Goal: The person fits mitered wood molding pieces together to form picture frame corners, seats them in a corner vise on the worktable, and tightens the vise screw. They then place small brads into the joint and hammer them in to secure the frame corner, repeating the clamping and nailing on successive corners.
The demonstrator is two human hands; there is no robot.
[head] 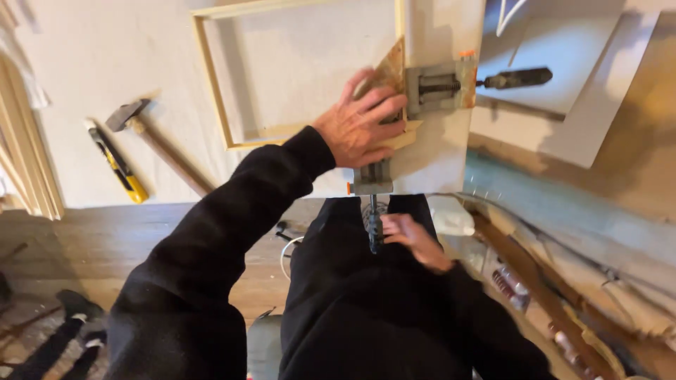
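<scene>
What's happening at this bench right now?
A person in black sleeves presses the left hand flat on the corner of a pale wooden frame seated in a metal corner clamp. The right hand grips the clamp's dark screw handle at the table edge. A hammer and yellow utility knife lie to the left, untouched.

Pale bare-wood frame point(225, 105); dull grey metal corner clamp point(436, 86); matt black cloth sleeve point(232, 204); wooden-handled hammer point(158, 141).

Hammer point(151, 137) with wooden handle lies on pale tabletop point(105, 63); yellow-black utility knife point(116, 162) just beside it; wooden strips point(24, 148) stacked at left edge; white board point(563, 63) upper right.
</scene>
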